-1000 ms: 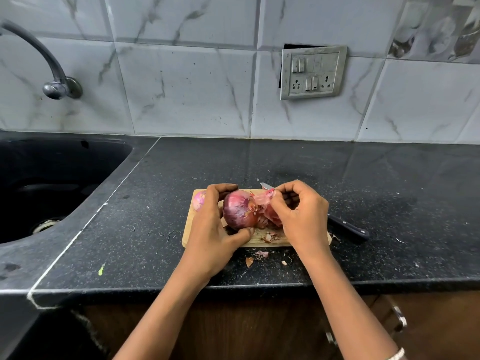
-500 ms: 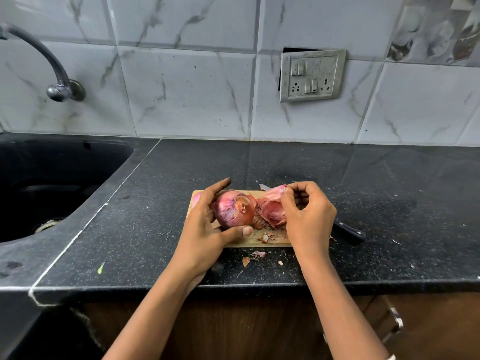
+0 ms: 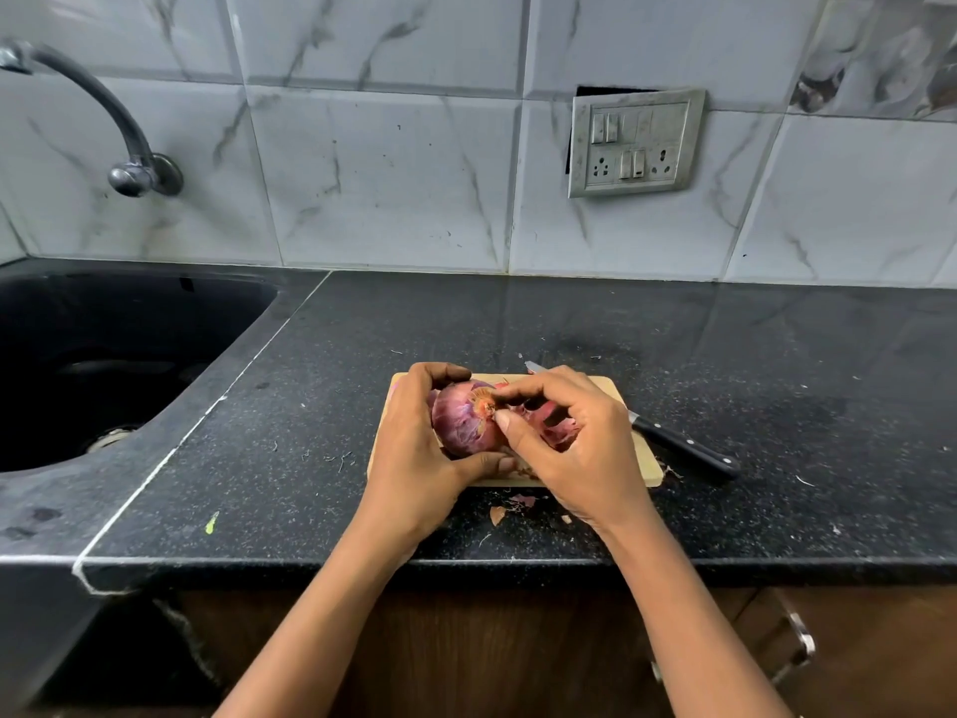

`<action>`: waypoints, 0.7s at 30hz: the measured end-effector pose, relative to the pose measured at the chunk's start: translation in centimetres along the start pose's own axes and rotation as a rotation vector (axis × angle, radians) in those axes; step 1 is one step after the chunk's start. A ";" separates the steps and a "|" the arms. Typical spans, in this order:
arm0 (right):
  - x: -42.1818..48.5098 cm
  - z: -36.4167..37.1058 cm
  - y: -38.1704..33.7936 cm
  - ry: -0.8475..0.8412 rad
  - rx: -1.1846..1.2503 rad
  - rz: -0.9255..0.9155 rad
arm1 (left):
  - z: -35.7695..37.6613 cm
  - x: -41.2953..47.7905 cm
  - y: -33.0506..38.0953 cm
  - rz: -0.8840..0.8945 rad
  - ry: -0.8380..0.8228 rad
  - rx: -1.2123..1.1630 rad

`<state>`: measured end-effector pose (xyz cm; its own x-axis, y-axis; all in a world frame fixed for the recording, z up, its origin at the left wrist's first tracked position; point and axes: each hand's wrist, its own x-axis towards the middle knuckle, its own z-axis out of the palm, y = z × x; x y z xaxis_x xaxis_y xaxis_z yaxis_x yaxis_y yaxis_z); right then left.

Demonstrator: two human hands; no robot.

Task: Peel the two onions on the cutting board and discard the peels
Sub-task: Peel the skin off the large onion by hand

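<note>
Red onion (image 3: 463, 424), round with purple papery skin, sits between both hands over the left half of the pale wooden cutting board (image 3: 647, 466); I can't tell from here whether it touches the wood. On my feed the left hand (image 3: 414, 448) is curled round the red onion from the left, fingers over its far side and thumb tucked under the near side. The right hand (image 3: 575, 448) is in from the right, thumb and forefinger pinching the skin at the orange root end, which faces the camera. Loose reddish peels (image 3: 556, 432) lie heaped on the board under the right hand's fingers. A black-handled steel knife (image 3: 683, 450) lies slanted past the board's right side, handle on the black speckled countertop (image 3: 518, 323), blade tip poking out beyond the far edge. Small peel scraps (image 3: 510, 505) sit on the countertop just in front of the board. Dark sink (image 3: 129, 355) off to the left, curved metal tap (image 3: 103, 106) above it, grey switch panel (image 3: 634, 142) on the marbled wall tiles (image 3: 388, 173).
</note>
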<state>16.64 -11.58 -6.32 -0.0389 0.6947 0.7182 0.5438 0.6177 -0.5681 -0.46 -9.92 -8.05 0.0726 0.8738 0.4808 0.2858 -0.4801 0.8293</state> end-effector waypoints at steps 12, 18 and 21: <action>-0.2 0.6 0.5 -0.122 0.170 0.200 | 0.2 -0.2 0.4 0.103 0.033 0.125; 0.1 0.5 1.2 -0.044 0.393 0.280 | 0.1 -0.7 1.0 -0.088 -0.177 -0.422; 0.2 0.3 1.1 -0.091 0.494 0.284 | 0.1 -0.6 1.1 -0.069 -0.150 -0.345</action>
<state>16.94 -10.67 -6.93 -0.0320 0.8741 0.4848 0.0881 0.4856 -0.8697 -0.12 -10.98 -7.49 0.2103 0.8945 0.3944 -0.0420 -0.3948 0.9178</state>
